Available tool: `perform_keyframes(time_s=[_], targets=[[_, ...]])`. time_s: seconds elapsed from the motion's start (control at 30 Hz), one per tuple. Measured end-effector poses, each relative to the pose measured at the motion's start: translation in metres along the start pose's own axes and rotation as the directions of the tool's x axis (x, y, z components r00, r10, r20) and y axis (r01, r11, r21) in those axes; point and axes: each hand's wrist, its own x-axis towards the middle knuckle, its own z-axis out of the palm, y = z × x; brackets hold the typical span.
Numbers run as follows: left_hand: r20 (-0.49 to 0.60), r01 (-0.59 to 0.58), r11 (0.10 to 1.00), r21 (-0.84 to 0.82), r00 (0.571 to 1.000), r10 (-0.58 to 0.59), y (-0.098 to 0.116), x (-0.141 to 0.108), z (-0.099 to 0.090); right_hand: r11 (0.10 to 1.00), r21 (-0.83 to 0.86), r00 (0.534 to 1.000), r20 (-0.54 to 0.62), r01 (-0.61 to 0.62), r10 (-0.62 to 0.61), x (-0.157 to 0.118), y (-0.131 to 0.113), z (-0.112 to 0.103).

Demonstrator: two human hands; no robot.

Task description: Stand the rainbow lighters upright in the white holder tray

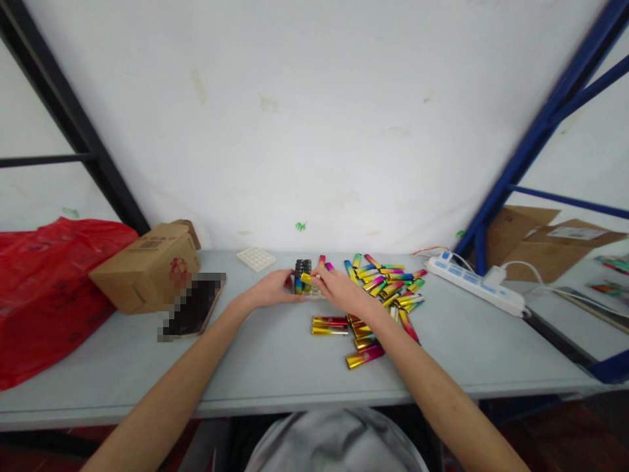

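Observation:
My right hand (339,288) pinches a shiny yellow lighter (307,278), held tilted over a pale tray (314,294). Upright in that tray stand several lighters with black tops (303,264), packed close together. From the left, my left hand (272,288) grips this standing group, thumb in front and fingers behind. Its fingertips are partly hidden. A heap of loose metallic lighters (388,285) in yellow, red, pink, green and blue lies to the right, partly under my right forearm. Nearer to me, a few lie flat, among them a yellow and pink lighter (363,357).
A second white tray with a grid of cells (256,258) lies near the wall. On the left are a cardboard box (147,269), a red plastic bag (54,295) and a dark phone-like slab (196,307). A white power strip (476,285) with cables lies right, beside a blue frame (535,131).

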Motion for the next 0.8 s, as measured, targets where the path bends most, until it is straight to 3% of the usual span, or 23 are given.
perform_keyframes(time_s=[0.17,0.43,0.6,0.8], targets=[[0.000,0.000,1.000,-0.002,1.000,0.000,-0.003,0.001,0.001,0.998,0.057,0.993,-0.118,0.003,0.004,0.007,0.010,0.004],[0.016,0.002,1.000,-0.003,1.000,-0.002,-0.005,0.001,0.002,1.000,-0.015,0.986,-0.168,-0.005,0.002,0.008,0.014,0.007],[0.020,0.006,1.000,0.001,1.000,-0.006,-0.004,0.000,0.001,0.996,0.023,0.990,-0.108,-0.090,0.092,0.006,0.010,0.006],[0.029,0.013,1.000,0.012,0.999,-0.013,-0.001,0.000,0.000,0.993,0.035,0.992,-0.043,-0.115,0.116,0.005,0.006,0.006]])
